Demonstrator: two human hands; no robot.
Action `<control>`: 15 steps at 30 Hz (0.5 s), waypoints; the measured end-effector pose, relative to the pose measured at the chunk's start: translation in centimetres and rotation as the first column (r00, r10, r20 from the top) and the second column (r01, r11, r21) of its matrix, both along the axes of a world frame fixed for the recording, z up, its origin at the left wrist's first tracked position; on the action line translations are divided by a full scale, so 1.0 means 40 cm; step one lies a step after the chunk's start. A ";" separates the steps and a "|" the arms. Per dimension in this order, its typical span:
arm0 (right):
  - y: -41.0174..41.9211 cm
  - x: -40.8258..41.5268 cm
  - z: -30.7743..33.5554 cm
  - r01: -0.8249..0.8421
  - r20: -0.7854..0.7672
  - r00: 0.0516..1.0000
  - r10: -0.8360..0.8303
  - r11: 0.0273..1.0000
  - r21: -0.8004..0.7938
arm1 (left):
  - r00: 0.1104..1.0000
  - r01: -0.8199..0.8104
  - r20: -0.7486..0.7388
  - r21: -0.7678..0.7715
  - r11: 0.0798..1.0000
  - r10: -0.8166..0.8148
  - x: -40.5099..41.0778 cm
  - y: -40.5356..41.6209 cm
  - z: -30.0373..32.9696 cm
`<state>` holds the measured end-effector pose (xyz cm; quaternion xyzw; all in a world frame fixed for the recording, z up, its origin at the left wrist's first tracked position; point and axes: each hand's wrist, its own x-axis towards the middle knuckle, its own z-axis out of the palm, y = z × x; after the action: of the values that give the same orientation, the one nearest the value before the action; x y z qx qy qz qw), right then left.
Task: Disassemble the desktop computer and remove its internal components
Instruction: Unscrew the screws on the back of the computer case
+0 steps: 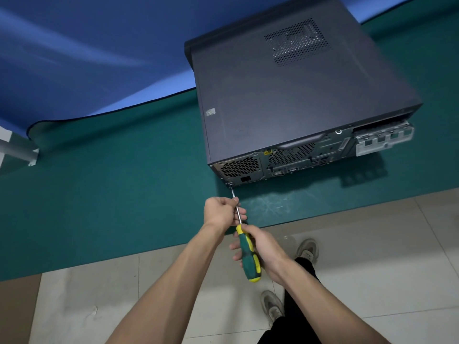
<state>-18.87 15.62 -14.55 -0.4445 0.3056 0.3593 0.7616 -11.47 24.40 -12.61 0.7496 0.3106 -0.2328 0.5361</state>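
**First Case Screw, Cover Not Yet Off**

My right hand (260,247) was wrapped around the green-and-yellow handle of the screwdriver (248,254), fingers curled under it and thumb along the top. My left hand (221,211) pinched the bare steel shaft just ahead of the handle, steadying it. The tip met a screw (231,184) at the lower left corner of the rear panel (285,160), right where the case touched the mat.

The desktop computer (293,95) lay on its side on the green mat (124,189), near the bench's front edge and toward its right end, rear panel facing me. Its dark side cover (285,83) faced up, with a perforated vent (296,42) toward the far end.

By my reckoning the job had barely begun. The cover sat fully closed, nothing internal was exposed, and no removed part lay on the mat. Everything inside was left to do: freeing the cover, then taking out the components.

As for writing, a small pale sticker (210,112) sat on the cover near its left edge, and a yellow label (267,152) showed on the rear panel above the power supply grille (239,167). Both were too small to read, and I could make out no brand.
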 end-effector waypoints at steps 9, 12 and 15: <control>0.032 -0.012 -0.022 0.126 0.128 0.987 -0.095 0.955 -0.268 | 0.998 0.062 0.008 0.159 0.985 -0.064 -0.021 -0.002 -0.012; 0.015 -0.014 -0.009 -0.009 0.080 0.997 0.016 0.995 -0.095 | 1.000 0.002 -0.025 0.039 0.999 -0.001 -0.022 -0.004 -0.014; 0.003 -0.019 -0.014 0.012 0.084 0.996 -0.008 0.999 -0.042 | 0.999 -0.029 -0.034 -0.017 0.999 0.029 -0.027 -0.002 -0.014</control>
<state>-19.63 15.74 -15.12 -0.4737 0.2831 0.3297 0.7660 -12.56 24.32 -13.16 0.7362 0.3282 -0.2403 0.5409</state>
